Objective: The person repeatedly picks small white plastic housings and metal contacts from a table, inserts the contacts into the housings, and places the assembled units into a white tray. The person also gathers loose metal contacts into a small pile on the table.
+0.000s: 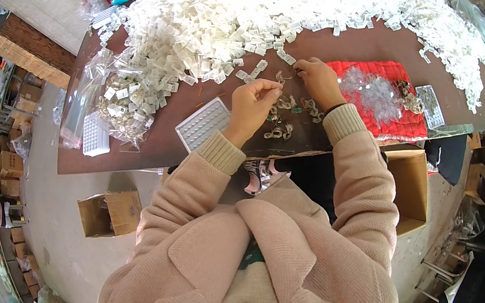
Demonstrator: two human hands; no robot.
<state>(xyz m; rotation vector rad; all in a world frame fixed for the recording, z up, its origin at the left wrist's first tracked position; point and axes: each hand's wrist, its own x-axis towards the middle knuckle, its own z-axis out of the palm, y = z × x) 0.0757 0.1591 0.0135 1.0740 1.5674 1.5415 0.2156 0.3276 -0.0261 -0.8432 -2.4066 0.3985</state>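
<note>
Two hands work one small silvery metal clasp (284, 78) above the brown table (154, 136): I see right hand (318, 82) pinching it, left hand (253, 103) pinched nearby; assembly step, I judge, needing fine alignment beside heaped white plastic pieces (215, 10).

Heap of plastic pieces (229, 6) behind both hands, tray (202, 123) left, cushion (388, 99) right, on table (125, 157).

Red quilted cloth (389, 90) — open cardboard box (412, 188) beside it, another box (111, 213) on the floor.
</note>
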